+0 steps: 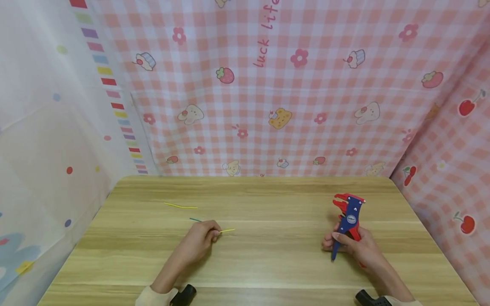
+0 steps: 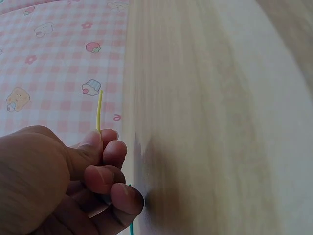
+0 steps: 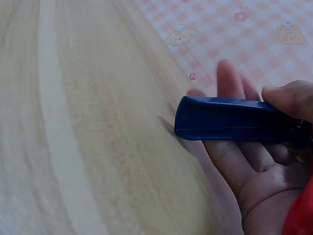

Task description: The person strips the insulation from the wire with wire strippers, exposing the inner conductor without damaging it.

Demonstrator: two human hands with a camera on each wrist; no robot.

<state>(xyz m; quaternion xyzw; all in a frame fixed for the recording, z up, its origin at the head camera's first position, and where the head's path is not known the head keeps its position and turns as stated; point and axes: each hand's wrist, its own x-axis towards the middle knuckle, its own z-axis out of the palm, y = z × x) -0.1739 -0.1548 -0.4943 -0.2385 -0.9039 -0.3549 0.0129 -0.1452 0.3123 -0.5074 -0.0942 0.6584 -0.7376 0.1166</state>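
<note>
At the left of the desk [image 1: 275, 259] I record a loose yellow wire [image 1: 180, 206] lying towards the far side and, nearer the front, a green wire [image 1: 195, 219] partly hidden by the left hand [image 1: 200, 238]; whether those two touch, I cannot tell. I find the left hand pinching a second yellow wire [image 1: 228, 230] at the fingertips, its free end pointing right. Well apart, at the right, I note the right hand [image 1: 361, 246] grasping the red-and-blue pliers [image 1: 350, 219], thumb across the blue handle, head towards the checked curtain [image 1: 252, 102], red jaws facing left.
</note>
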